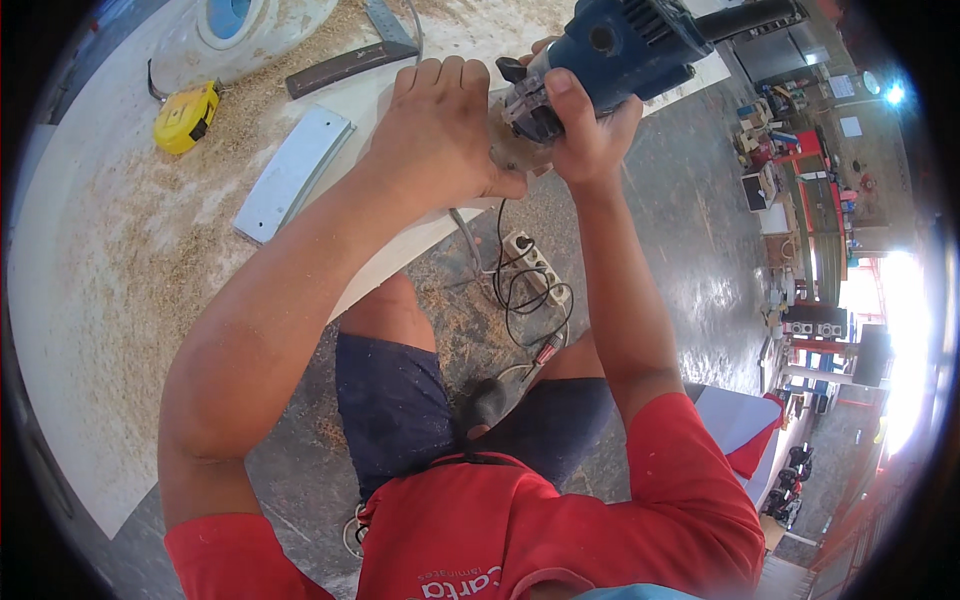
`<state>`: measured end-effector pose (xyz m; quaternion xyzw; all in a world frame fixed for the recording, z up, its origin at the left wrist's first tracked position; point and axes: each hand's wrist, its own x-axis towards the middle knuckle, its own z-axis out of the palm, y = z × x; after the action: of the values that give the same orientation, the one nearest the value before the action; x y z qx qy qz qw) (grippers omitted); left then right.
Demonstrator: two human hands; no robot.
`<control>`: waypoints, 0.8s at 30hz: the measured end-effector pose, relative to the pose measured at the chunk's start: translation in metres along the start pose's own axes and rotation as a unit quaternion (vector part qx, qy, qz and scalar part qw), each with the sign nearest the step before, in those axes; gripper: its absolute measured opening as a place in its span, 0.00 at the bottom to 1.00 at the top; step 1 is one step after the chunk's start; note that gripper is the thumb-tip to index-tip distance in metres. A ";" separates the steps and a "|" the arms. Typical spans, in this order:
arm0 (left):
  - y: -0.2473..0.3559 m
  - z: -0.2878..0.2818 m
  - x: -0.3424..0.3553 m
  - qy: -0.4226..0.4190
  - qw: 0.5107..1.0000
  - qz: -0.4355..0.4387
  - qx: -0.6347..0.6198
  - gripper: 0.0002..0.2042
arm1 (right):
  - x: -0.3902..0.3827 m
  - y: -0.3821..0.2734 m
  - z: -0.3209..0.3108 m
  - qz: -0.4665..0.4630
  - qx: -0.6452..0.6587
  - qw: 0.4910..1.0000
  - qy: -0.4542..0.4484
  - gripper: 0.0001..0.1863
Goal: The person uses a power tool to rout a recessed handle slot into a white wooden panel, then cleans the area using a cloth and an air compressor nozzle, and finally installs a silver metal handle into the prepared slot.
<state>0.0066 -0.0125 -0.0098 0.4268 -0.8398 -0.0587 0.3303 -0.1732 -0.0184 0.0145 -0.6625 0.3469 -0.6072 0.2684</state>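
In the head view my right hand (590, 140) grips a dark blue handheld router (625, 55) near its base, thumb along the front. Beside it, my left hand (435, 130) has its fingers curled at the edge of a pale board (375, 255), its thumb next to the router's clear base (520, 150); what those fingers hold is hidden. Left of my hands lies a light grey strip (290, 175) with small holes. A yellow tape measure (185, 117) and a dark wooden-handled square (340, 72) rest on the sawdust-covered worktop (80, 330).
A white plastic container (275, 40) is at the worktop's back. Below, a power strip (535, 270) with tangled cables lies on the dusty floor (680, 260) near my legs. Shelves with tools (810, 180) and a bright doorway stand along the right.
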 end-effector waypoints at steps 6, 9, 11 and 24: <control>0.001 0.001 -0.002 0.005 1.000 -0.008 -0.003 0.40 | 0.000 0.002 0.001 -0.022 0.020 1.000 0.006 0.22; -0.001 0.000 -0.001 0.007 1.000 -0.003 0.006 0.41 | 0.001 0.002 0.000 -0.003 0.007 1.000 0.004 0.23; -0.001 0.001 -0.001 -0.008 1.000 0.004 0.005 0.41 | 0.000 0.002 -0.001 -0.013 -0.007 1.000 0.007 0.24; -0.002 0.002 -0.002 0.012 1.000 -0.002 0.014 0.43 | 0.000 0.001 0.003 -0.019 -0.001 1.000 0.020 0.23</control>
<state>0.0070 -0.0125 -0.0132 0.4337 -0.8357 -0.0420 0.3342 -0.1700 -0.0195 0.0130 -0.6573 0.3402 -0.6247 0.2489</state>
